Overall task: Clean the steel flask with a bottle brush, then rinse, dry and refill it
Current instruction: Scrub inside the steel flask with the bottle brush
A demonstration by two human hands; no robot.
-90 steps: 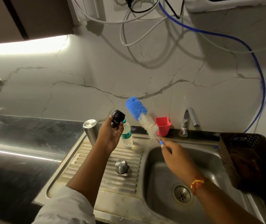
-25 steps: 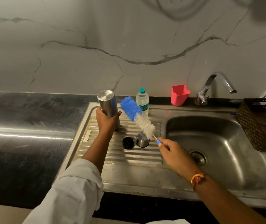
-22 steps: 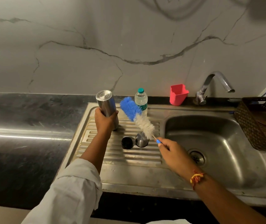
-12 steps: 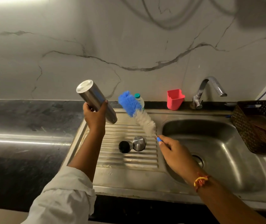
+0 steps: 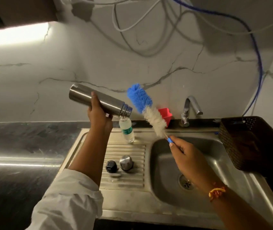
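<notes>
My left hand (image 5: 99, 116) grips the tilted flask (image 5: 99, 102); my right hand (image 5: 184, 152) pinches the brush (image 5: 146, 109) handle; I should line up the bristles with the mouth.

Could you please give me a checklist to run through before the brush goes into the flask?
1. Is the flask open: ok; black stopper and steel cap lie on the drainboard.
2. Does the left hand grip it: ok; tilted, mouth lower, facing right.
3. Does the right hand hold the brush by its handle: ok.
4. Is the brush's tip lined up with the flask's mouth: not ok; the blue tip points up, above the mouth.
5. Soap or water inside: cannot tell.
</notes>
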